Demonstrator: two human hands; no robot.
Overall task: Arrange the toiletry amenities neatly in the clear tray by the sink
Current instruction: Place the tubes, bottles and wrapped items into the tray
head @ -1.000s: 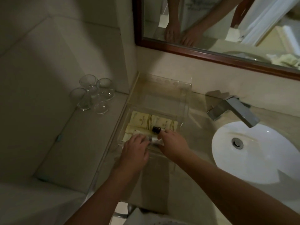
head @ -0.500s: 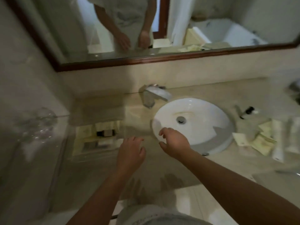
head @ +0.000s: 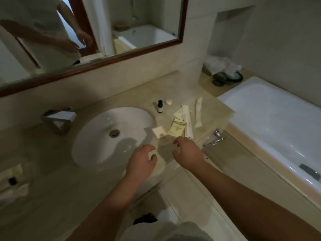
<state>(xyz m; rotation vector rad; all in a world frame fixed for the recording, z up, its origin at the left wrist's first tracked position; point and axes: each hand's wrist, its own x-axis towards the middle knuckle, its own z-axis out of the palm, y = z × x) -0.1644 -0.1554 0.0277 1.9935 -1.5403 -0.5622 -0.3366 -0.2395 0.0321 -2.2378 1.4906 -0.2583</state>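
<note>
While both hands hover empty over the desk's front edge — left hand [head: 141, 161] and right hand [head: 188, 153] with fingers loosely spread — sachets [head: 177, 126], tubes [head: 186, 119] and a dark bottle [head: 160, 106] lie scattered right of the sink [head: 97, 136]; clear tray [head: 12, 181] at far left edge.

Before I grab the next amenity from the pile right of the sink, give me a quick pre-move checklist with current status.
1. Left hand free: ok, open, holds nothing.
2. Right hand free: ok, open, near the pile.
3. Nearest items reachable: ok, white sachet and cream packet lie just beyond the fingers.
4. Dark-capped bottle stable: ok, upright, apart from the pile.
5. Tubes clear of counter edge: ok.
6. Room left in clear tray: cannot tell, blurred at frame edge.
</note>
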